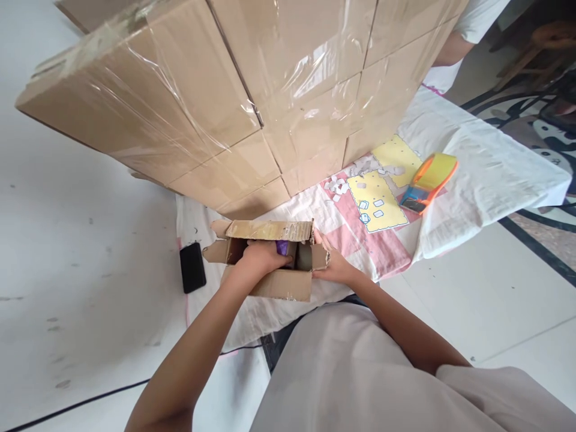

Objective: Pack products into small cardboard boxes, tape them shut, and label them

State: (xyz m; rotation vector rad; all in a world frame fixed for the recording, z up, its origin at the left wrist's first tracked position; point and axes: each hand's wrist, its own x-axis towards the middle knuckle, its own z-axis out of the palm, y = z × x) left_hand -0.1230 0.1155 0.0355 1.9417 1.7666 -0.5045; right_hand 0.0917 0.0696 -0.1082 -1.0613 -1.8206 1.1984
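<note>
A small cardboard box (pixel 281 285) stands with its flaps raised on the cloth-covered table in front of me. My left hand (pixel 263 258) reaches into it from above, fingers curled at a shiny purple object (pixel 282 247) whose kind I cannot make out. The box walls hide part of those fingers. Beside the purple object, a greyish rounded thing (pixel 305 257) shows in the box's right part. At the right end, my right hand (pixel 330 264) grips the box's side, its fingers partly behind the flap.
Large taped cartons (pixel 310 108) tower behind the box. A black phone (pixel 192 267) lies left, by the wall. On the right are a tape dispenser (pixel 429 180), yellow sheets (pixel 378 201) and paper scraps (pixel 336 187). Another person's arm (pixel 452 49) shows beyond the cartons.
</note>
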